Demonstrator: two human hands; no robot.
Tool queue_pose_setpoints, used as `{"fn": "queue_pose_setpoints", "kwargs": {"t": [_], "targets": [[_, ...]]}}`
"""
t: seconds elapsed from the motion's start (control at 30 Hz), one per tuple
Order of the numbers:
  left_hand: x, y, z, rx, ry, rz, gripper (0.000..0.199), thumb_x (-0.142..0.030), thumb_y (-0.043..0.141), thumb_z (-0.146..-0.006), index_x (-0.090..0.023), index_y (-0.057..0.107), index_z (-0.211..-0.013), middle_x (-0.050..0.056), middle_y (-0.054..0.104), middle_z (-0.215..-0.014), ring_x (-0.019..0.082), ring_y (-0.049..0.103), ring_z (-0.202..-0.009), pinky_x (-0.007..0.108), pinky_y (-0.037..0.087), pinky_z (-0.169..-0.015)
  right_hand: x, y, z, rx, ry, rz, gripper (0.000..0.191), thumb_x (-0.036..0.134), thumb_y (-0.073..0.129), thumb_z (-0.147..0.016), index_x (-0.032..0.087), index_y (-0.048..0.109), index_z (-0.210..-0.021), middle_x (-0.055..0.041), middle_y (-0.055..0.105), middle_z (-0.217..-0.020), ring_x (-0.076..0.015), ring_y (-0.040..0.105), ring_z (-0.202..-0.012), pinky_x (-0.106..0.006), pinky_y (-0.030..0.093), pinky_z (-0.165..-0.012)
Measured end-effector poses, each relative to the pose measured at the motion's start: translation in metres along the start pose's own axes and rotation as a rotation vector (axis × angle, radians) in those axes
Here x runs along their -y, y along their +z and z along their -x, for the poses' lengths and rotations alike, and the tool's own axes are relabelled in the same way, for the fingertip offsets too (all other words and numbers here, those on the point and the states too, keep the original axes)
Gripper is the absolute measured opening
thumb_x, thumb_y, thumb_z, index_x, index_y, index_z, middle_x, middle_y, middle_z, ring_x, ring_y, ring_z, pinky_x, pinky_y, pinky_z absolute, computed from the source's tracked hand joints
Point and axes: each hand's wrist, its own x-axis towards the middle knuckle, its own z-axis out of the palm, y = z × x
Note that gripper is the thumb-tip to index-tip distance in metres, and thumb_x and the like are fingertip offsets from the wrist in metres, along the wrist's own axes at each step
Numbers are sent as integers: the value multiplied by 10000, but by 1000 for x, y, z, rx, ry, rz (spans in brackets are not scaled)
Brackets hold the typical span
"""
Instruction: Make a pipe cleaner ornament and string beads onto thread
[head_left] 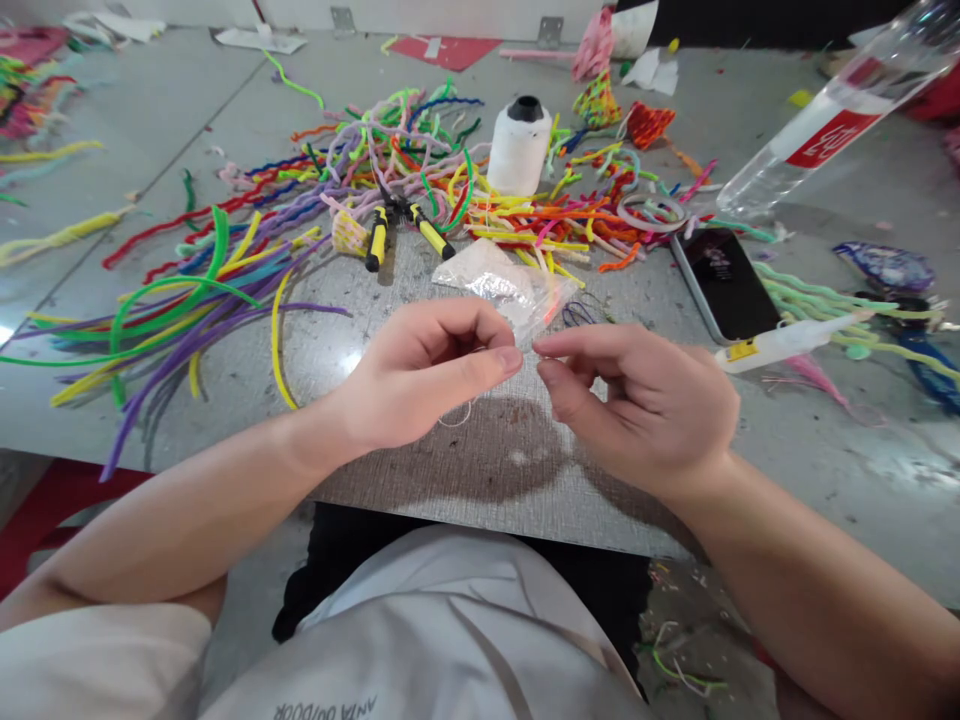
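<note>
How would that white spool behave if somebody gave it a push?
The white spool would probably tip if pushed high, being taller than wide. Its round body might roll once down, though the fuzzy stems beside it could catch it.

A grey tabletop (442,480) with a fine woven-looking texture fills most of the view, marked by small dark specks and a thin seam running diagonally across its left part. Light glares off it near its left edge and toward its right side. Along its far edge stands a pale upright panel (420,18) with metal hinges (551,29), giving way to black at the right. Below the near edge, red furniture (45,520) shows at left and a speckled grey floor (705,640), strewn with scraps, at right.
</note>
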Motion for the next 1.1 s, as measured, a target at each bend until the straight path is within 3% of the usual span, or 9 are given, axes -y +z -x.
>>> {"fn": "queue_pose_setpoints", "kwargs": {"t": [0.17,0.77,1.1], "targets": [[-1,0,0,15,-4,12,269,-323,864,-860,-197,667,-728,-17,542,-621,101,443,-553,265,335,-479,-1,1,-1,-28,-26,14,126,151,713,-982,249,751,-1052,81,677,-632,-81,638,-497,-185,528,-527],[-5,0,-1,97,-45,4,321,-393,874,-865,-204,649,-737,-37,502,-593,87,390,-509,253,297,-431,1,-1,-3,-22,-30,14,163,126,697,-973,262,749,-1046,75,687,-631,-91,624,-479,-203,535,-520],[-2,-1,-1,68,-66,-6,296,-361,880,-859,-205,658,-740,-27,511,-602,92,411,-513,250,315,-426,2,-2,-3,-1,-73,41,205,104,678,-970,288,725,-1046,79,702,-621,-109,631,-469,-225,551,-491]]}}
